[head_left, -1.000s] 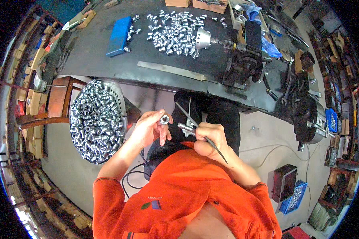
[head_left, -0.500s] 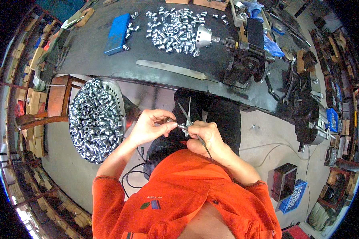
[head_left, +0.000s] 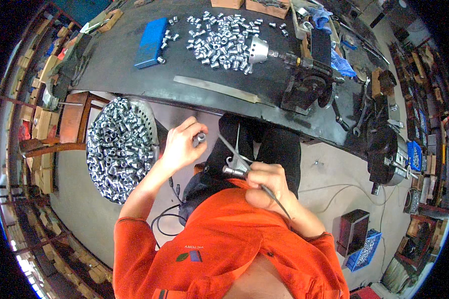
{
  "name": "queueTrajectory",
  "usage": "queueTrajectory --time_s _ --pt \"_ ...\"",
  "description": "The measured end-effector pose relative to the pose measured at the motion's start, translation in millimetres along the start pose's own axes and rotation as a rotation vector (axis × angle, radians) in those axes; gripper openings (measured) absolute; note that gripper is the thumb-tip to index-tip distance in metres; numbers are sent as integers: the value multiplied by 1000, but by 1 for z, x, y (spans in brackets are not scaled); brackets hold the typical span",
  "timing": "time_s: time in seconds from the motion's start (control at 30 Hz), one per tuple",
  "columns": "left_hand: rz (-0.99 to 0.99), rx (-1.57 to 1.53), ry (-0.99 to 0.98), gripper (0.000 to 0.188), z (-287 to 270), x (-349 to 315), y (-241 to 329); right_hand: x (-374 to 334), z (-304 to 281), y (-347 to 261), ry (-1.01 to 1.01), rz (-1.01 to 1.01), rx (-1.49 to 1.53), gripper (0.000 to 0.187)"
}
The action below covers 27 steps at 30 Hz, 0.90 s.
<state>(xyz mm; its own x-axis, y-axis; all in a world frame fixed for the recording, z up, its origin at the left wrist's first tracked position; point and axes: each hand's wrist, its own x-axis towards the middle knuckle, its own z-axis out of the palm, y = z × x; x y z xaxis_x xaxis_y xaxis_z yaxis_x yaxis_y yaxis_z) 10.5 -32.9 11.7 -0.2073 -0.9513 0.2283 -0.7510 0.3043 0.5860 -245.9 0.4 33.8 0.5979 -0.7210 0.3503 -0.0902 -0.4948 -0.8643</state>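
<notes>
My left hand point(head_left: 182, 143) is closed around a small metal cylindrical part point(head_left: 199, 139), whose end shows at the fingertips. Across my lap, my right hand point(head_left: 267, 183) grips a thin dark file-like tool point(head_left: 229, 145), its tip pointing up and left and its tail running down along my wrist. A shiny metal fitting point(head_left: 234, 171) shows just left of the right fingers; whether they hold it, I cannot tell. Left of my left arm stands a perforated metal basket point(head_left: 147, 119) heaped with metal fittings point(head_left: 117, 154).
The dark workbench point(head_left: 134, 82) ahead carries a pile of fittings point(head_left: 222, 42), a blue box point(head_left: 151, 42), a flat file point(head_left: 217, 88) and a black clamping device point(head_left: 309, 82). At right are a machine vise point(head_left: 386, 159) and a blue crate point(head_left: 365, 251) on the floor.
My hands have moved apart from each other. The left has gone up and left with the metal part; the right has shifted down and right with the file-like tool.
</notes>
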Motion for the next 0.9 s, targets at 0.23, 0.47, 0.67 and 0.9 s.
queueTrajectory --time_s 0.23,0.47,0.67,0.9 --pt "25 73 -16 23 8 0 -3 5 9 -5 -71 -56 82 28" --pt "101 95 -37 26 14 -1 4 19 21 12 -85 26 39 27" --pt "175 134 -69 28 31 23 -5 11 24 16 66 -26 -177 21" --pt "126 137 151 28 38 156 -48 2 3 2 237 -19 -210 23"
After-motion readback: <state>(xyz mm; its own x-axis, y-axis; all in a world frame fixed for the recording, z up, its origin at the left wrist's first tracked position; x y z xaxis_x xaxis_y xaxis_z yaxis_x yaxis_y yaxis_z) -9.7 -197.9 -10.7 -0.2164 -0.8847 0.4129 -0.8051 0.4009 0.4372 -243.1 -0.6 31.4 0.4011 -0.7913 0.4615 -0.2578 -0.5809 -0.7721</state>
